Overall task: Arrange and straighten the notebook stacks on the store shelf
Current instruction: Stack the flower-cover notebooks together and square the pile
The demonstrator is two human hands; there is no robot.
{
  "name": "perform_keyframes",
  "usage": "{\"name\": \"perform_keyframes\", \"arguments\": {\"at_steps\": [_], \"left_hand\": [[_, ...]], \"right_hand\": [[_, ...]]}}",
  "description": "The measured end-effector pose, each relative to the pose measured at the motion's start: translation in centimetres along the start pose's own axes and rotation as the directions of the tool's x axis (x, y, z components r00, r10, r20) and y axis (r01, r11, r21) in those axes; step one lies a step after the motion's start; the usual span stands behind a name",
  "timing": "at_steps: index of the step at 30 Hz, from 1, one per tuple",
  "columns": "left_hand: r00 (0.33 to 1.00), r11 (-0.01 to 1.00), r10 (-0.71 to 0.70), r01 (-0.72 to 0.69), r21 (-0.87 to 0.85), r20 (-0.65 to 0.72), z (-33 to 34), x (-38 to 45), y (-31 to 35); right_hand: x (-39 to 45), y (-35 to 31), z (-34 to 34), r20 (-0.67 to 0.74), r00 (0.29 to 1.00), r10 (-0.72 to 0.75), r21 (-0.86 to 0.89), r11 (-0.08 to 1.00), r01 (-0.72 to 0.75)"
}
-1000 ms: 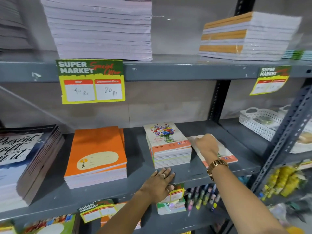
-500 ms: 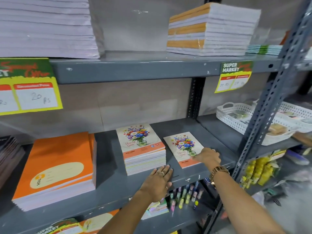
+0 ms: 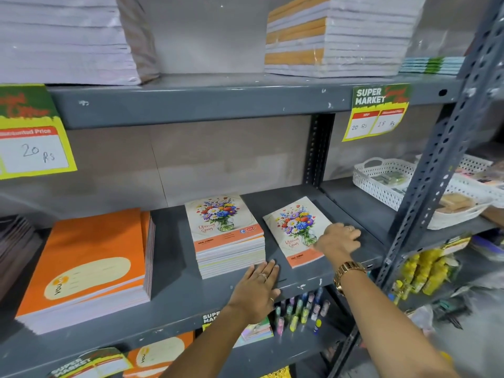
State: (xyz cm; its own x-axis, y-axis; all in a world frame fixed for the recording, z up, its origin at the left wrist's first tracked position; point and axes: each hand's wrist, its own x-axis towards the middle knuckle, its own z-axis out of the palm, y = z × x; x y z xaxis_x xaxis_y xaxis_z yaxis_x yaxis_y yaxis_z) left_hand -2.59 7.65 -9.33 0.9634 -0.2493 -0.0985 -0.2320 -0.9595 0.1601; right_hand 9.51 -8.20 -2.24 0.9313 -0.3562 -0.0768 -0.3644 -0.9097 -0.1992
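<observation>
Overall, the setting is a grey painted metal store shelf (image 3: 174, 293) with chipped, scuffed edges, carried on perforated grey steel uprights (image 3: 436, 170) against a plain beige wall. On the middle shelf, from left to right, lie a tall stack of orange glossy-covered notebooks (image 3: 90, 266) with a cream oval label, a stack of floral-covered notebooks (image 3: 226, 233) with an orange band at the bottom, and a single thin floral-covered notebook (image 3: 294, 230) lying flat and turned at a slight angle to the stack beside it, apart from it. The left hand (image 3: 256, 290) lies flat, palm down, on the shelf surface at its front edge, fingertips touching the lower front corner of the floral stack; its grip is spread open and has hold of nothing. The right hand (image 3: 338, 241), with a gold metal wristwatch (image 3: 349, 271), rests on the right edge of the single notebook with fingers curled downward; whether the grip pinches the cover or only presses on it cannot be told. On the upper shelf (image 3: 191, 102) stand a large block of pale-edged paper pads (image 3: 62, 39) and a plastic-wrapped bundle of white and orange-spined books (image 3: 338, 36). Yellow and green paper price tags (image 3: 376, 113) hang from the upper shelf edge. To the right sits a white perforated plastic basket (image 3: 381, 181). Below, pastel-capped pens (image 3: 300, 312) stand upright in a row.
</observation>
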Motion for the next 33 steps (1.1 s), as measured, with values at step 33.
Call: {"name": "perform_keyframes", "arguments": {"at_steps": [33], "left_hand": [[0.987,0.987,-0.133,0.141,-0.081,0.095,-2.4,-10.9,-7.3]], "right_hand": [[-10.1,-13.2,-3.1,0.173,0.961,-0.214,0.816,0.577,-0.018]]}}
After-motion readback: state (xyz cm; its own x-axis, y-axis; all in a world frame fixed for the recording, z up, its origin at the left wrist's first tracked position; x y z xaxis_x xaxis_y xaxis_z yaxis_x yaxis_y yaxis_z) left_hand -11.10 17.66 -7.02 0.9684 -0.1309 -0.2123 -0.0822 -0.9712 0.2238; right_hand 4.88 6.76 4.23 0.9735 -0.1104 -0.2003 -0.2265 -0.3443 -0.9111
